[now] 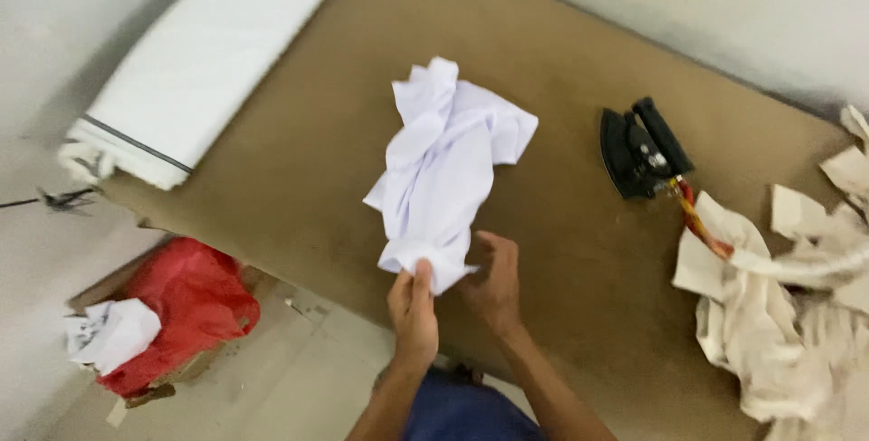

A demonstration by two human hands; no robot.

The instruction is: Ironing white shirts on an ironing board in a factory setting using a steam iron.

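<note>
**White cloth held over brown work table**

The brown work table (pixel 299 160) filled most of the view, set at a slant across a pale floor. Along its far left edge lay a long folded bolt of white fabric (pixel 208 52), with a thin dark stripe near one end. At the right edge sat a loose heap of cream cloth (pixel 787 314), spilling past the table's side. On the floor to the lower left stood a cardboard box (pixel 208 359) holding a red plastic bag (pixel 186 310), with a crumpled white scrap (pixel 113 332) on top of it.

Near the table's middle was the crumpled white cloth (pixel 444 169), bunched lengthwise and running away from the person, its near end gathered at the hands. A black flat iron (pixel 641 149) rested on the table to the right, well apart from the cloth, its red and yellow cord trailing into the cream heap.

The left hand (pixel 414 310) pinched the cloth's near corner, fingers closed tight on it. The right hand (pixel 493 282) was just beside that end, fingers loosely spread and half open; whether it touched the cloth could not be told.
</note>
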